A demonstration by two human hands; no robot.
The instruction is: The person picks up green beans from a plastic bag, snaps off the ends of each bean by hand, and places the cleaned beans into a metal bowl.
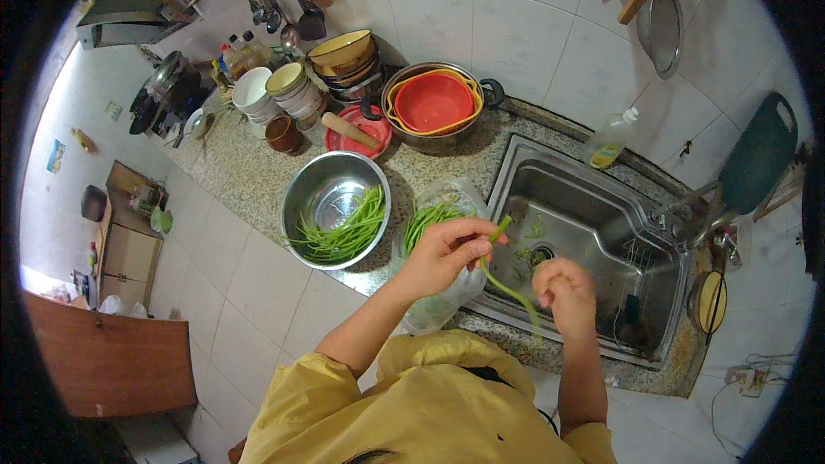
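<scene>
My left hand (pixel 448 256) pinches a long green vegetable stem (pixel 506 289) between thumb and fingers near its upper end. The stem curves down to the right, over the near edge of the stainless-steel sink (pixel 596 219). Above that sink, beside the stem, is my right hand (pixel 566 293) with curled fingers. Whether anything is between those fingers is not visible. A clear plastic bag (pixel 435 309) holding green stems (pixel 433 216) lies under my left hand and forearm, partly hidden. To its left, a steel bowl (pixel 293 190) contains a heap of cut green stems (pixel 348 229).
Green scraps (pixel 536 225) lie around the sink drain. Behind the steel bowl stand a red plastic basket (pixel 334 145) with a wooden pestle (pixel 351 131), a pot (pixel 432 145) and stacked bowls (pixel 293 87). A detergent bottle (pixel 606 142) and the faucet (pixel 702 229) stand along the sink.
</scene>
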